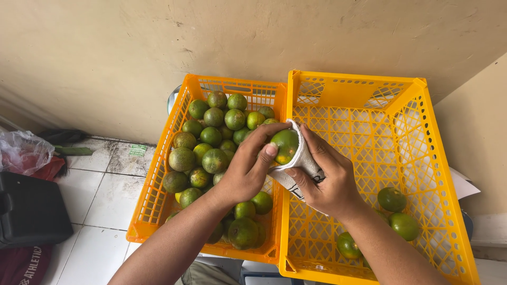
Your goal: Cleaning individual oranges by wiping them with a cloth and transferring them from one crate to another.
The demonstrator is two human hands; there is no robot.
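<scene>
Your left hand [245,171] grips a green citrus fruit [285,145]; your right hand [327,179] clasps a white cloth [302,161] around it, fingers curled, above two yellow crates [369,132].

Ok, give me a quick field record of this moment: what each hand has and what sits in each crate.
left hand: grips a round green citrus fruit with fingers on top
right hand: presses a white cloth around the fruit's right side
left orange plastic crate: heaped with green citrus fruits
right orange plastic crate: mostly bare lattice, a few green fruits at the near corner
floor: white tiles, black case at left
</scene>
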